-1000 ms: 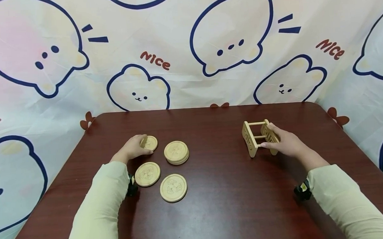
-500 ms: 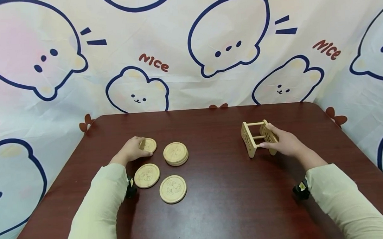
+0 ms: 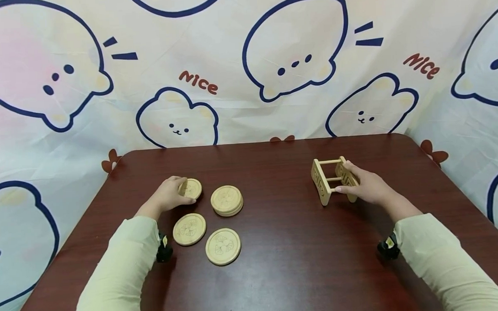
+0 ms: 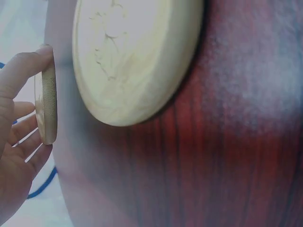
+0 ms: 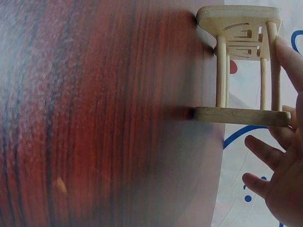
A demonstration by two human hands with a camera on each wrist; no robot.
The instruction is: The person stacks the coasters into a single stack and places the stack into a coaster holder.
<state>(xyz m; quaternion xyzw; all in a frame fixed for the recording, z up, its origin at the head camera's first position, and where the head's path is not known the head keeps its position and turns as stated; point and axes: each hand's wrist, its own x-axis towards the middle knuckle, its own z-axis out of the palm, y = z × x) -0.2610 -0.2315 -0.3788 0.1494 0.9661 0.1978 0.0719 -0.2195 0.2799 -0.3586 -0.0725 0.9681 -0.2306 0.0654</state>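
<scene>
In the head view my left hand (image 3: 166,196) grips a round pale wooden coaster (image 3: 191,188) by its rim at the far left, thumb on the near side and fingers on the far side. The left wrist view shows this coaster (image 4: 49,106) edge-on between thumb and fingers. At the right, my right hand (image 3: 369,184) holds a small wooden coaster rack (image 3: 321,182) by its right side panel. Fretwork panels and thin rods make up the rack (image 5: 241,116), which stands on the table with nothing in it. Thumb and index finger touch it; the other fingers spread away.
A short stack of coasters (image 3: 226,199) lies right of my left hand. Two single coasters, one at left (image 3: 189,229) and one nearer me (image 3: 223,247), lie flat with carved leaf patterns. The dark red-brown table (image 3: 285,259) ends at a cartoon-printed cloth (image 3: 239,114).
My left wrist and forearm have shifted slightly left, the hand still at the same coaster. My right hand and the rack keep their place; the whole head view has drifted a little.
</scene>
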